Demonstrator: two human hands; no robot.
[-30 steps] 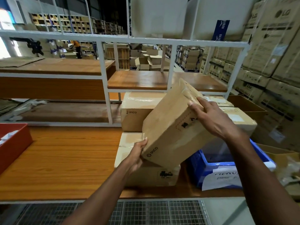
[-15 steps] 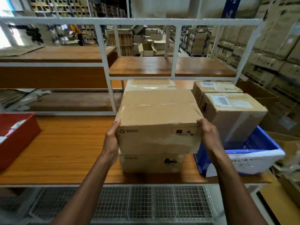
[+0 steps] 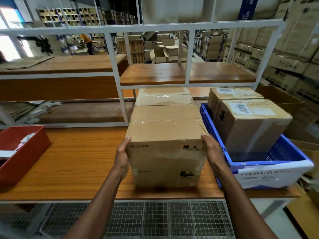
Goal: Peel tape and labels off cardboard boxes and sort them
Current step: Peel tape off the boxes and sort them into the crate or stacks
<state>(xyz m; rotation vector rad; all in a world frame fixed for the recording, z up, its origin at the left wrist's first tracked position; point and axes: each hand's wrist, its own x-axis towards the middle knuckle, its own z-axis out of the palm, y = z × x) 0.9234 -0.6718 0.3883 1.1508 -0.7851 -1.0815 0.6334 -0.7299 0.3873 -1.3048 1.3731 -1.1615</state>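
A brown cardboard box marked PICO (image 3: 164, 135) sits level on top of a second PICO box (image 3: 164, 176) on the wooden table (image 3: 77, 161). My left hand (image 3: 121, 156) grips its left front corner and my right hand (image 3: 212, 150) grips its right front corner; the fingers lie hidden along the sides. Clear tape (image 3: 164, 120) runs across the top seam. Another taped box (image 3: 164, 99) stands directly behind.
A blue crate (image 3: 259, 163) at the right holds two boxes (image 3: 250, 128) with barcode labels (image 3: 241, 107). A red bin (image 3: 20, 152) with scraps sits at the left table edge. A white rack frame (image 3: 119, 94) stands behind the table, and stacked cartons line the right wall.
The box was tilted in the air a second ago; it has been turned level and lowered onto the lower PICO box. My left hand shifted from its underside to its left side.
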